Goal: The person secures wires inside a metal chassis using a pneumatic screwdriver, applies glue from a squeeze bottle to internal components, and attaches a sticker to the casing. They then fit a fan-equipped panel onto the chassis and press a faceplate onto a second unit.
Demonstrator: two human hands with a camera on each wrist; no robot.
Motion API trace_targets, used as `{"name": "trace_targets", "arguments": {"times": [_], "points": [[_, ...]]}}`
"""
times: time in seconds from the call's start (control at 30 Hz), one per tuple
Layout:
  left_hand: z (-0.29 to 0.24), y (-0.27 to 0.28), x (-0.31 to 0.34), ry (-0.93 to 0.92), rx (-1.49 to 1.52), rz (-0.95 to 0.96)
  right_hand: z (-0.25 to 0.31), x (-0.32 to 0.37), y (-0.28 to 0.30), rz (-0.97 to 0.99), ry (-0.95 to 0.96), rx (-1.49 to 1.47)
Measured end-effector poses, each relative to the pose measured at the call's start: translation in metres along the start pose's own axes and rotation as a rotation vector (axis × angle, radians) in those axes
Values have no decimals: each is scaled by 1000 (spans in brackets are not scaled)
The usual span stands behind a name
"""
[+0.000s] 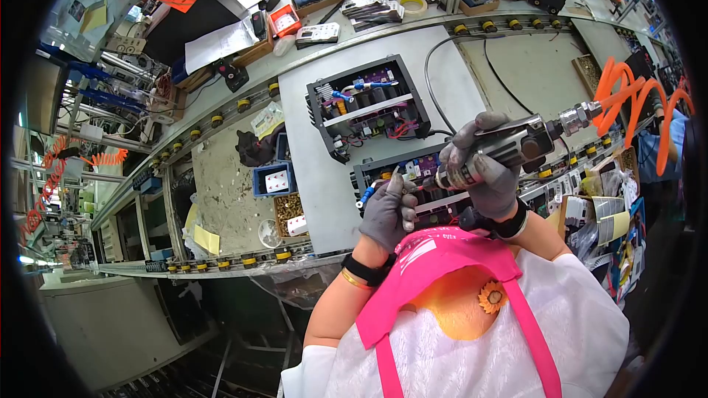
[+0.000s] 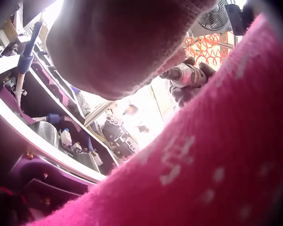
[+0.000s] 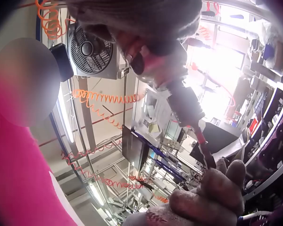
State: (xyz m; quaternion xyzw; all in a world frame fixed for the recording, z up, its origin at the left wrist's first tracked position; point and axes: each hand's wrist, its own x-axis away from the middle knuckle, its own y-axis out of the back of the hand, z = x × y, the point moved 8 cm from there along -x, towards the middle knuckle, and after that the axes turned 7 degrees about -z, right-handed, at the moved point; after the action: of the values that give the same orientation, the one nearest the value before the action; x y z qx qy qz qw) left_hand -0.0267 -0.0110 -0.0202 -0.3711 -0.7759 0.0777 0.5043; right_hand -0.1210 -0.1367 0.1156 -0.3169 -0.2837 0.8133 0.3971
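Note:
A pneumatic screwdriver (image 1: 509,149) with an orange coiled hose lies in my gloved right hand (image 1: 490,169), whose fingers curl round its body. Its bit (image 3: 205,149) points at the fingertips of my gloved left hand (image 1: 389,214), which pinch around the bit's end in the right wrist view; whether a screw is there is hidden. Both hands are over the nearer open black chassis (image 1: 367,172), which has purple circuit boards and a blue-sleeved wire. A second open chassis (image 1: 369,103) stands behind it.
A blue bin (image 1: 259,181) with white cards and a box of small brass-coloured parts (image 1: 283,210) stand left of the grey board (image 1: 302,140). A black cable (image 1: 428,66) curves behind the tool. Tape (image 1: 413,5) and panels lie on the back shelf.

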Motion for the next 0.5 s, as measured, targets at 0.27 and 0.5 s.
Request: {"name": "trace_targets", "arguments": {"times": [0.27, 0.5], "points": [[9, -3, -1, 45, -15, 45, -3, 6, 3, -10, 8, 25], [15, -12, 5, 103, 77, 0, -2, 11, 4, -3, 59, -9]]}}
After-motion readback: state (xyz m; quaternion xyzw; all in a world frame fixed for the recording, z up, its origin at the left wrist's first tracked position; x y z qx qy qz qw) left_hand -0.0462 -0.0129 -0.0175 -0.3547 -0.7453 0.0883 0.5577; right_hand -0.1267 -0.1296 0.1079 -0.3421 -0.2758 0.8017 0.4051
